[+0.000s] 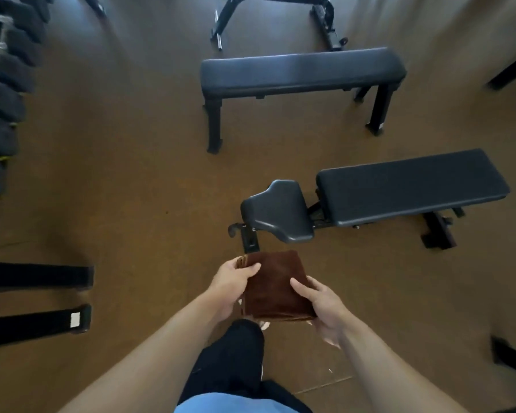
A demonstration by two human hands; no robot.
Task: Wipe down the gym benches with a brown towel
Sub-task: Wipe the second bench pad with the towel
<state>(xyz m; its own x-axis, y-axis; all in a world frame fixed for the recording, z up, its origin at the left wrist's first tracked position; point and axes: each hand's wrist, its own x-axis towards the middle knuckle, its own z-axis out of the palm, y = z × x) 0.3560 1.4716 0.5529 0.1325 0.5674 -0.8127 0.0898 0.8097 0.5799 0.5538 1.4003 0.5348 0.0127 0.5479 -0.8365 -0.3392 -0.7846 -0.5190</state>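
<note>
A folded brown towel (276,286) is held flat between both hands in front of my body. My left hand (231,283) grips its left edge, thumb on top. My right hand (320,305) holds its right side, thumb across the top. Just beyond the towel stands an adjustable black bench, with its small seat pad (276,211) nearest me and its long back pad (408,186) stretching to the right. Farther off, a flat black bench (301,71) stands crosswise on black legs.
A dumbbell rack (3,93) lines the left edge, with its black feet (39,324) sticking out onto the brown floor. A black machine frame (325,19) stands behind the flat bench. My dark trouser leg (233,362) is below the towel. Dark equipment sits at the right edge.
</note>
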